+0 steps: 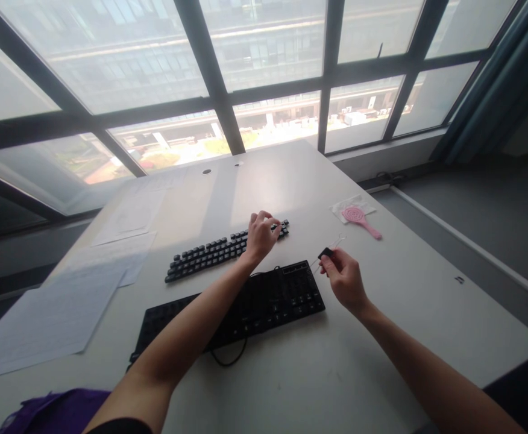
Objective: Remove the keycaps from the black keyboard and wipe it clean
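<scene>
My left hand (261, 236) is over the right end of several rows of loose black keycaps (210, 254) laid out on the white table. Its thumb and forefinger pinch at a dark keycap there, partly hidden by the fingers. In my right hand (345, 278), right of the keyboard, is a small black keycap puller (325, 253), gripped between thumb and fingers, with thin wires sticking out. Below the rows lies a black keyboard (264, 304); keys show along its right and lower part, while my left forearm crosses its middle.
The white table (381, 337) reaches to the windows. A pink hairbrush (358, 218) rests on a white wrapper (336, 209) at the right. Paper sheets (51, 325) lie at the left, purple cloth (60, 413) at bottom left. A black cable (230, 363) loops below the keyboard.
</scene>
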`<state>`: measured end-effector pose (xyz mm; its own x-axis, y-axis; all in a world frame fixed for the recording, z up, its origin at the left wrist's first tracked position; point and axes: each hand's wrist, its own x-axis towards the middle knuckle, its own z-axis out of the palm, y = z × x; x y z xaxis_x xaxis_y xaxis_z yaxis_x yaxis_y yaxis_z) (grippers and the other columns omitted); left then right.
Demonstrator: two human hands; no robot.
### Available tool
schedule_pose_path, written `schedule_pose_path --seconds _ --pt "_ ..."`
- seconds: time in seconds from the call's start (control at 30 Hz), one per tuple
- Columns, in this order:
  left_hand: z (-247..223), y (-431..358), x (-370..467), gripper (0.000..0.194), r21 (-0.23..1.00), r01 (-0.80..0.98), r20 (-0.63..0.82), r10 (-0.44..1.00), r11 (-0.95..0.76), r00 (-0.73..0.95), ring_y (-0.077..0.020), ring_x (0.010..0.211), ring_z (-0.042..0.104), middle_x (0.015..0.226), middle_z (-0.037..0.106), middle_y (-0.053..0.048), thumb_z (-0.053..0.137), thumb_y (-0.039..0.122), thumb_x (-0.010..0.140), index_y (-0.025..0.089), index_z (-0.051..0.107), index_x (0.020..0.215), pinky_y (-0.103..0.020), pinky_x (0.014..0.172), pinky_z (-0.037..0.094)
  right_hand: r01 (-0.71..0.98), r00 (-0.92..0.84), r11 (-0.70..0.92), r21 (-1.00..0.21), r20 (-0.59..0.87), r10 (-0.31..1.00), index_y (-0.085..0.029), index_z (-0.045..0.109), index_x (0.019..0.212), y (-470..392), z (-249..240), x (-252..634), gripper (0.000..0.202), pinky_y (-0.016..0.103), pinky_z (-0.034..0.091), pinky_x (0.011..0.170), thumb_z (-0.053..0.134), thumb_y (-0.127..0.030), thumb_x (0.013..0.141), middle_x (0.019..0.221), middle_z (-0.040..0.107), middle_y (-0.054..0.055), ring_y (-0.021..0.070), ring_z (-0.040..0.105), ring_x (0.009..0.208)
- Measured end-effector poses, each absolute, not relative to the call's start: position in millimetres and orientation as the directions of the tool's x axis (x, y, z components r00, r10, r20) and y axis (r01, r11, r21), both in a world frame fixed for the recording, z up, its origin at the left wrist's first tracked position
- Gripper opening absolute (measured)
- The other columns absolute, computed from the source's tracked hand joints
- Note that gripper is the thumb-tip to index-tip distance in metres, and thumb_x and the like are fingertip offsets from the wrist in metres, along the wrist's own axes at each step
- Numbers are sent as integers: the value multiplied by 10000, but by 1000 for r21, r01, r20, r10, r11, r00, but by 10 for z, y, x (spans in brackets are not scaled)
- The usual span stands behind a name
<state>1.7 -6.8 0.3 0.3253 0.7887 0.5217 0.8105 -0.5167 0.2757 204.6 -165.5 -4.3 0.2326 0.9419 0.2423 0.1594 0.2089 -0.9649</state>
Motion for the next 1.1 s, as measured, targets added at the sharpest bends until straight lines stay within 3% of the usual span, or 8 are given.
schedule_pose_path --seconds 0.17,0.43,0.67,0.83,1.1 --pt "118 -561 -202 182 346 776 471 813 -528 343 -226 937 554 971 641 -66 567 184 920 199 738 982 -384 923 465 171 223 218 -961 254 941 -185 572 816 -1613 -94 2089 212 266 475 584 569 -350 950 708 625 15 155 605 613" --pt "55 -1177 -163 211 450 733 219 858 -511 464 -228 930 622 941 697 -70 548 123 901 188 736 970 -362 870 503 227 200 205 -952 252 947 -193 554 794 -1541 -218 2135 220 274 455 560 562 -356 942 663 596 5 161 574 589" --pt "96 -1536 -11 247 505 632 319 807 -588 497 -220 989 582 1028 659 -76 509 104 925 192 700 1055 -348 891 510 260 118 244 -934 281 952 -195 569 816 -1537 -270 2157 228 280 463 585 571 -384 942 678 606 8 167 581 611" --pt "-52 -1696 100 181 546 546 327 761 -636 560 -207 953 569 1004 654 -68 547 114 910 202 698 953 -338 871 514 285 102 218 -933 256 961 -192 581 824 -1545 -301 2111 273 274 453 562 567 -439 938 656 597 5 165 572 586" --pt "-159 -1672 97 178 530 541 331 746 -653 577 -210 945 558 1025 652 -72 531 125 920 200 690 950 -356 875 509 267 19 170 -949 182 983 -184 584 825 -1506 -287 2176 316 278 461 566 584 -486 919 653 604 6 165 576 589"
